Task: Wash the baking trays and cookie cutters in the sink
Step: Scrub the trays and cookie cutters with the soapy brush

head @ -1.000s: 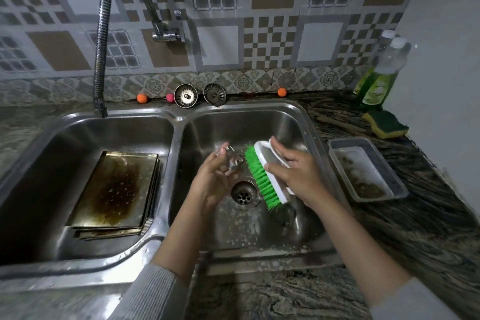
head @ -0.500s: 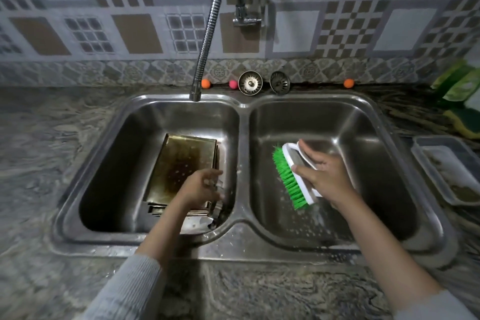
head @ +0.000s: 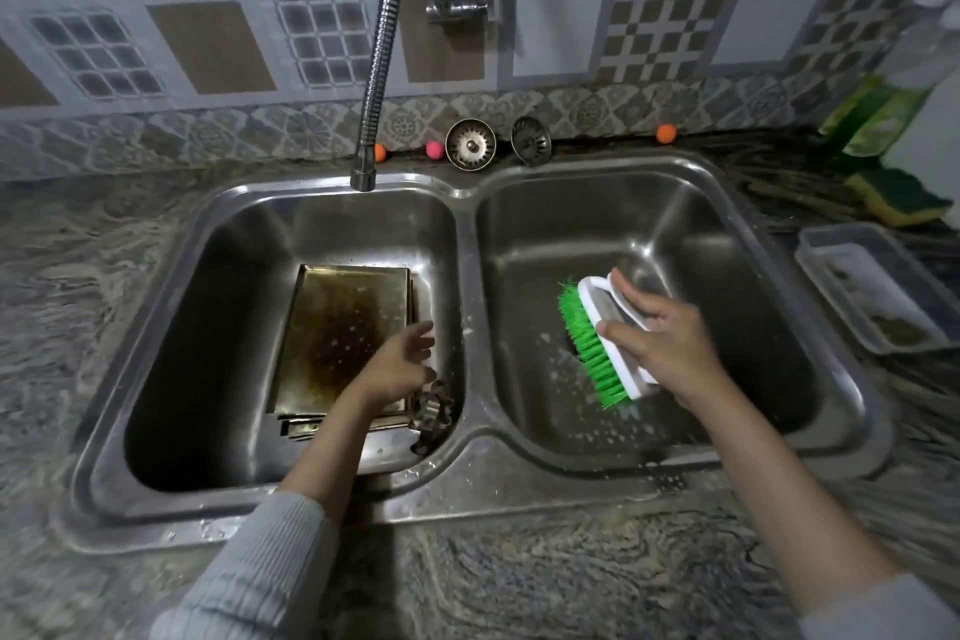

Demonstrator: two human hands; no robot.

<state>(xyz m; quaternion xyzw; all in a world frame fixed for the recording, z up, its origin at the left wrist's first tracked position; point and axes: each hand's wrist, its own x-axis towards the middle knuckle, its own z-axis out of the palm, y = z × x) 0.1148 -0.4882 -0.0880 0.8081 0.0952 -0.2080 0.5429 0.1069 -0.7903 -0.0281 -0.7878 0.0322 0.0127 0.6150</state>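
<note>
baking trays (head: 337, 327) sit stacked in my left basin, a cookie cutter (head: 434, 405) beside them; my left hand (head: 400, 366) hovers slack, my right hand (head: 660, 343) grasps the brush (head: 597, 343).

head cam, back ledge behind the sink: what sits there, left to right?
Faucet hose end → orange ball → pink ball → sink strainer → second strainer, tilted → another orange ball → green soap bottles.
</note>
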